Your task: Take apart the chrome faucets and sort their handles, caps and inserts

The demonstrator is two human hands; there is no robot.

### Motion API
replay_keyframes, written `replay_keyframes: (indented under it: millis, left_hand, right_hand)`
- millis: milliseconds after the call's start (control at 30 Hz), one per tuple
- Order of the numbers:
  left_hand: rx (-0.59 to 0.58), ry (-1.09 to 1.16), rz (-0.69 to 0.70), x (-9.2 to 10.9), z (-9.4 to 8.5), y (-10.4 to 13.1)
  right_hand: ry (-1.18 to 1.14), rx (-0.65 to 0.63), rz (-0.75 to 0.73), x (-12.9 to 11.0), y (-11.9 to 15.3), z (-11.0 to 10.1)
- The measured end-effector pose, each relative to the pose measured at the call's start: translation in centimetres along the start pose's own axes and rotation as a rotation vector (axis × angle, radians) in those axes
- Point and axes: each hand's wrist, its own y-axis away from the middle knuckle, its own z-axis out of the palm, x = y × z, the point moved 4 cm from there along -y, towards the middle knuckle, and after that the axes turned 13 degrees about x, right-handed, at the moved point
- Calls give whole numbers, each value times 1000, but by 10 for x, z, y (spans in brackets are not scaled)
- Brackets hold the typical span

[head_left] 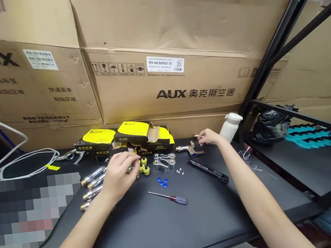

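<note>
My left hand (122,174) reaches over a row of chrome tap bodies (93,184) with brass ends. Its fingers are bent together beside several yellow-green valve cartridges (146,170); what they hold, if anything, is hidden. Farther back, my right hand (209,136) closes on a brass-ended tap (196,136), mostly covered by the fingers. Another tap (190,148) lies just left of that hand. Between the hands are chrome lever handles (165,160), small screws (179,172) and blue caps (163,182). A screwdriver (174,198) lies nearer me.
Yellow-and-black boxes (132,131) stand at the back against large cardboard cartons (166,80). A black pen-shaped tool (208,171) lies at centre right. A white bottle (231,127) stands by the black rack post (256,78). White cable (23,164) coils at left.
</note>
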Motion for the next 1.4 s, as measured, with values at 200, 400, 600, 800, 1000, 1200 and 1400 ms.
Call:
replay_keyframes:
  millis: [200, 400, 600, 800, 1000, 1200, 1400]
  left_hand:
    - [19, -10, -2, 1, -3, -1]
    - [26, -20, -8, 0, -3, -1]
    - [38, -12, -46, -2, -3, 0]
    - [-115, 296, -566, -2, 4, 0]
    - [-590, 1145, -1224, 40, 28, 18]
    - [-756, 1215, -1212, 58, 27, 28]
    - [-401, 1030, -1181, 29, 16, 7]
  right_hand:
    - [1, -74, 17, -12, 5, 3]
    - [56, -95, -59, -47, 18, 27]
    - [176, -27, -79, -79, 32, 54]
    - [199, 136, -133, -84, 38, -2]
    - [-169, 58, -665, -142, 122, -48]
    - [-243, -157, -1062, -188, 206, 13]
    - [-275, 312, -1230, -181, 213, 26]
